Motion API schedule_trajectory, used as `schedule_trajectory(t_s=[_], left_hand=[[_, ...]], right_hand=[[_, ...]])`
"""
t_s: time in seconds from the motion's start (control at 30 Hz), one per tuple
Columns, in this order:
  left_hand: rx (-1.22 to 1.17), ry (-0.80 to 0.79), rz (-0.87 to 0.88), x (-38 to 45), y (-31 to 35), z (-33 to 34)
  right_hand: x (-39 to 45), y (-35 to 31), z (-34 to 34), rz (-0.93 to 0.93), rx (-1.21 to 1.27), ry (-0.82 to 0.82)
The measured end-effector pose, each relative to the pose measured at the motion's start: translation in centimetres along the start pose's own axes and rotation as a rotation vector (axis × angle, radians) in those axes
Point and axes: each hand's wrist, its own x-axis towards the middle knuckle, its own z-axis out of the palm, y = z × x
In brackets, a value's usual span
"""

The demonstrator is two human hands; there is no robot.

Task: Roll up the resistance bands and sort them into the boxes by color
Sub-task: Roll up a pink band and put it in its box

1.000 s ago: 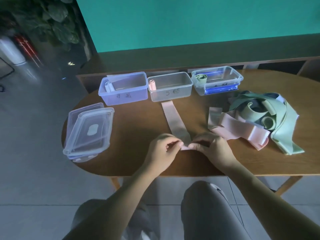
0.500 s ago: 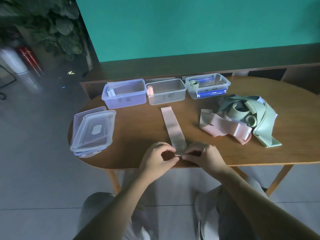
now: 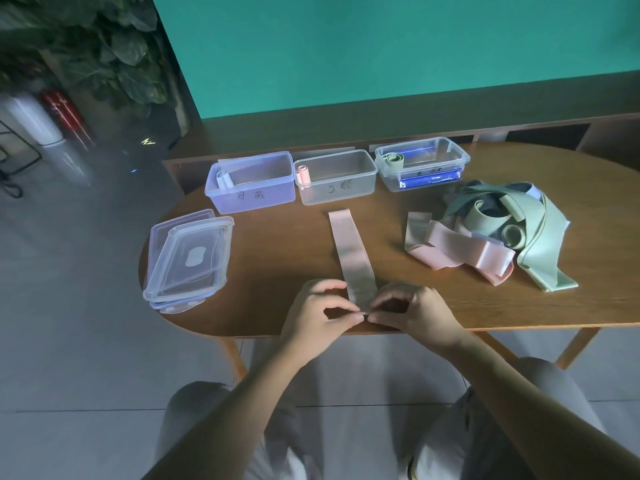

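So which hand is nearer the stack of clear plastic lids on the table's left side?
Left. The left hand pinches the flat pink band's near end, just right of the lid stack; the right hand pinches it from the far side.

A stack of clear plastic lids (image 3: 188, 259) is lying on the wooden table (image 3: 277, 258) to the left of the hands, while leafy plants (image 3: 114, 53), a red cylinder (image 3: 65, 112) and a teal wall (image 3: 381, 46) are standing far beyond them.
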Motion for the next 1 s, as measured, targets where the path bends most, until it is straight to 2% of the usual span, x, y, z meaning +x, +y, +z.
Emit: schedule_trajectory(t_s=[0.1, 0.2, 0.27, 0.43, 0.53, 0.63, 0.87, 1.0], left_hand=[[-0.074, 0.028, -0.004, 0.1, 0.3, -0.2], [-0.235, 0.03, -0.066, 0.7, 1.5, -1.4], [-0.313, 0.055, -0.068, 1.9, 3.4, -2.8], [-0.351, 0.184, 0.056, 6.8, 10.5, -8.9], [-0.366, 0.245, 0.158, 9.4, 14.7, -13.1], [-0.404, 0.28, 0.19, 10.7, 17.9, -16.2], [-0.454, 0.26, 0.15, 11.0, 21.3, -20.0], [-0.509, 0.32, 0.099, 11.1, 21.9, -21.1]], right_hand=[[0.0, 0.1, 0.1, -0.012, -0.014, 0.007], [0.6, -0.8, -0.1, 0.042, 0.119, 0.026], [1.7, -2.5, -1.0, 0.073, 0.187, 0.095], [6.7, -10.1, -6.1, -0.044, 0.373, 0.195], [9.0, -15.1, -9.6, -0.132, 0.455, 0.153], [10.8, -18.6, -12.0, -0.164, 0.418, 0.091], [11.7, -23.2, -14.0, -0.151, 0.512, 0.071], [11.7, -24.1, -14.2, -0.128, 0.497, 0.068]])
